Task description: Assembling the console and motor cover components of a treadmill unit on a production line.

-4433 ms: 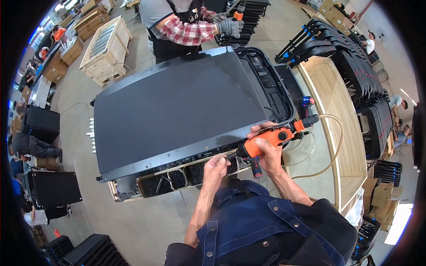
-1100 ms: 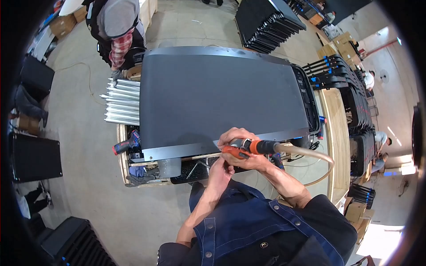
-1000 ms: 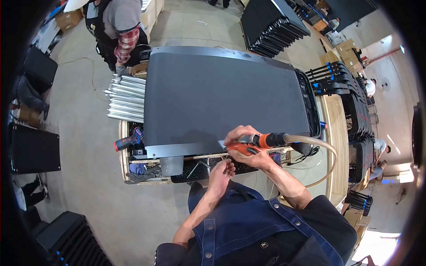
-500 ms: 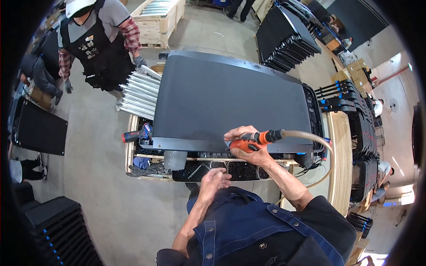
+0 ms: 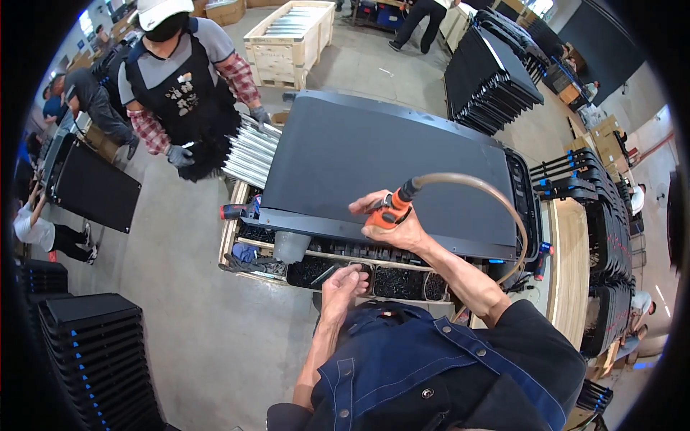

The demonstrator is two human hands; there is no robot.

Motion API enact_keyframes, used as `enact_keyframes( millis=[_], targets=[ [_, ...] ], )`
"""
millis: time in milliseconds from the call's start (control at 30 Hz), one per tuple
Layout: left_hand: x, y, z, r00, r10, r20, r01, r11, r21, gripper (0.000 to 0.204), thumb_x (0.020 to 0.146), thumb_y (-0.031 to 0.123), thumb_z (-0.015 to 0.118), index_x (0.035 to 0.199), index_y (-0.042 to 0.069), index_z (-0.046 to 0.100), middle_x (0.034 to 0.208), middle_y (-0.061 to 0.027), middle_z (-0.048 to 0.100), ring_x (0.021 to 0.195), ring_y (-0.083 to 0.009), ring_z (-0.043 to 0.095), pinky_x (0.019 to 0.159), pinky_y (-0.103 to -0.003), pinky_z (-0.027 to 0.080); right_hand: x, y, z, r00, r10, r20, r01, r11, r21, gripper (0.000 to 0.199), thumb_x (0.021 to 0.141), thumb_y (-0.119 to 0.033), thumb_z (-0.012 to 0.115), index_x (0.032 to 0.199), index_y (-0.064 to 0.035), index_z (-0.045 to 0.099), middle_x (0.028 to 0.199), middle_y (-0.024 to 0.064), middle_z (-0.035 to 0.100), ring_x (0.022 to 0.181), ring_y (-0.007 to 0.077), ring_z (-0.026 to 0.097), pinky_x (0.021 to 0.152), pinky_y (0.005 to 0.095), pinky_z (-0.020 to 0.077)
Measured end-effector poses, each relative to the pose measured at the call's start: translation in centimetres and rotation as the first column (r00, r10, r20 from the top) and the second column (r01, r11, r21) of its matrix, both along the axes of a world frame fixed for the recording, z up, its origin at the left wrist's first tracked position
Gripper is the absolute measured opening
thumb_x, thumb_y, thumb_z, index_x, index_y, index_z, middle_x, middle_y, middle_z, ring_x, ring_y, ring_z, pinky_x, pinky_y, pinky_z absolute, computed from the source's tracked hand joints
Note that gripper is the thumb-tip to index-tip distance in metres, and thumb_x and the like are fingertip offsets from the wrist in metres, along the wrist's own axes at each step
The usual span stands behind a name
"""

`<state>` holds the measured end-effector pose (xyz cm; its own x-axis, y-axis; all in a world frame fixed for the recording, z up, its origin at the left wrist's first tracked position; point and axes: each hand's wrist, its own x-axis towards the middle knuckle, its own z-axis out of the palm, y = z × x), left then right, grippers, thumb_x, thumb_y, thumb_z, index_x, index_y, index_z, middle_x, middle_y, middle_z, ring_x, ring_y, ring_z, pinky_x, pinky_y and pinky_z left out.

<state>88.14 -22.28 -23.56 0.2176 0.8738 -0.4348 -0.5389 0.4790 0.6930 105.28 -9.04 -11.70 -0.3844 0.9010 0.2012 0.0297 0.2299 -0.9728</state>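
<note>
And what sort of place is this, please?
Probably a factory workshop: the right hand holds an orange and black tool joined to a translucent brownish hose, silvery metal tubes show at the left end of a large dark grey panel, and flat black rectangular units stand in a tall stack.

An orange-and-black handheld power tool (image 5: 392,210), joined to a tan hose (image 5: 449,178), is held tilted over the near side of a flat, dark-grey rectangular panel (image 5: 345,158).

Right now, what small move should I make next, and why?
Perhaps lower the left hand toward the small black parts: it hovers near them, while the right hand holds the orange tool over the black panel.
</note>
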Motion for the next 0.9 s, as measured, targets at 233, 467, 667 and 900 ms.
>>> enact_keyframes(
  millis=[233,467,667,900],
  targets=[
    [0.0,-1.0,-0.8,0.959,0.195,0.206,-0.188,0.981,-0.054,0.036,0.095,0.021,0.071,0.124,-0.001,0.063,0.101,-0.0108,0.072,0.087,-0.0169,0.069,0.077,-0.03,0.059,2.0,-2.2,1.8,0.832,-0.203,-0.516,0.119,0.974,-0.192,0.048,0.079,-0.003,0.072,0.122,-0.0056,0.053,0.116,0.0175,0.065,0.098,0.0268,0.069,0.097,0.05,0.0546],
    [0.2,0.5,1.0,0.923,0.144,0.357,-0.15,0.989,-0.012,0.03,0.096,0.021,0.069,0.119,0.002,0.063,0.1,-0.0112,0.071,0.087,-0.0198,0.069,0.076,-0.031,0.059,2.4,-3.3,2.0,0.743,-0.256,-0.619,0.071,0.949,-0.308,0.046,0.082,-0.007,0.07,0.124,-0.0089,0.052,0.114,0.0143,0.063,0.096,0.0259,0.068,0.099,0.054,0.0536],
    [-1.7,1.5,1.1,0.948,0.179,0.263,-0.184,0.983,-0.007,0.027,0.098,0.02,0.067,0.117,0.001,0.063,0.097,-0.0118,0.071,0.084,-0.0185,0.069,0.075,-0.03,0.058,0.3,-2.5,0.6,0.717,-0.319,-0.619,0.111,0.93,-0.351,0.047,0.082,-0.01,0.072,0.124,-0.007,0.051,0.115,0.0165,0.064,0.096,0.0258,0.069,0.098,0.0534,0.0537],
    [-7.3,4.8,1.1,0.969,0.174,-0.177,-0.139,0.971,0.192,0.021,0.101,0.014,0.061,0.113,-0.002,0.064,0.093,-0.0112,0.071,0.08,-0.0153,0.068,0.075,-0.028,0.057,-6.2,-1.2,-0.5,0.731,-0.42,-0.538,0.22,0.891,-0.396,0.046,0.083,-0.011,0.072,0.124,-0.0096,0.049,0.114,0.0128,0.062,0.1,0.0244,0.067,0.1,0.0512,0.0517]
  ],
)
